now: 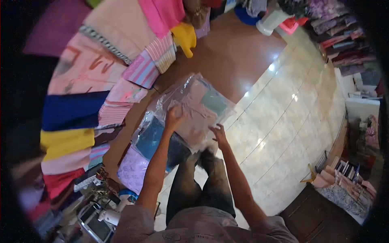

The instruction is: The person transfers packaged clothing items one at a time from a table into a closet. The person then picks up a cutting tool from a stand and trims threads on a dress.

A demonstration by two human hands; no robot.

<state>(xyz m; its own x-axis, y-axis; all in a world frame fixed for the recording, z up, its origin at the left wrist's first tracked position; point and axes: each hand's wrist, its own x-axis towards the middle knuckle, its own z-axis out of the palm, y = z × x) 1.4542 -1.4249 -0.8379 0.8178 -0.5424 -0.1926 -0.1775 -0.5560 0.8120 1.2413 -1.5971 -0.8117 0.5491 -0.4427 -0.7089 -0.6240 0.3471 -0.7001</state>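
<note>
A clear plastic bag (194, 115) with folded pinkish and grey-green cloth inside lies at the edge of the brown table, in front of my legs. My left hand (174, 118) is closed on the bag's left part, its fingers bunched against the plastic. At the lower right side of the bag is my right hand (219, 134), fingers apart and bent, close to the plastic's edge; whether it touches is unclear. Beside the bag at lower left lies a plastic-wrapped blue garment (149, 137), and below that a lilac patterned cloth (133, 169).
Folded clothes in pink, navy (73, 111) and yellow (67, 143) line the left side. The brown table (235, 52) extends beyond the bag. Tiled floor (283, 121) lies to the right. A dark brown surface (320, 214) and shelves stand at the right.
</note>
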